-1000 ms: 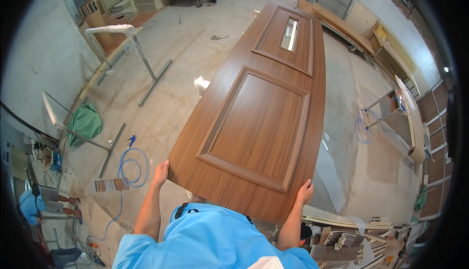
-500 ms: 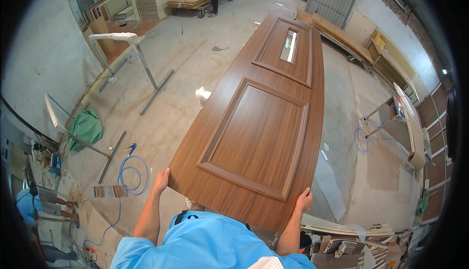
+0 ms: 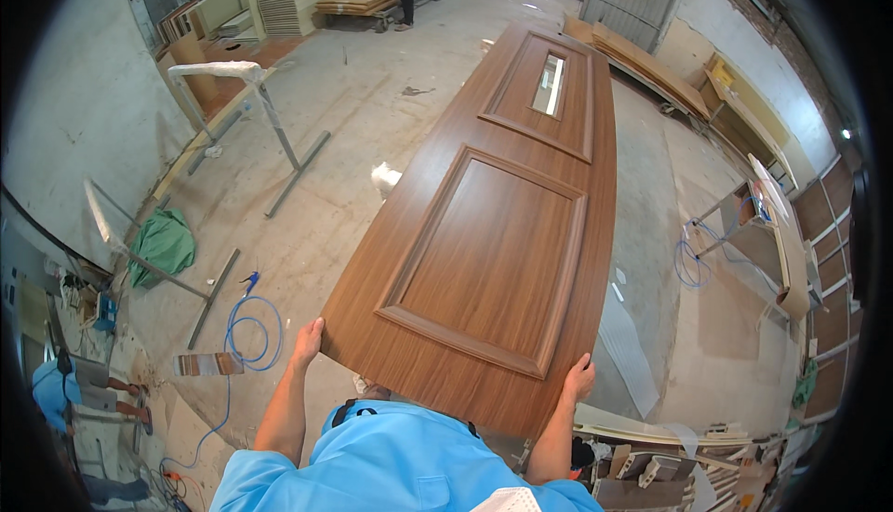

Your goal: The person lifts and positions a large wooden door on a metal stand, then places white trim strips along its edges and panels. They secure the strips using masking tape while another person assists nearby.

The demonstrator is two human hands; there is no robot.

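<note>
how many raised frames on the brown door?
2: the larger frame on the near part of the door, and the smaller frame farther out, around the narrow window. The door's back is hidden.

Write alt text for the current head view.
The left hand and right hand hold the near end of a brown panelled door at its sides. A blue hose and metal stands are on the floor to the left.
</note>
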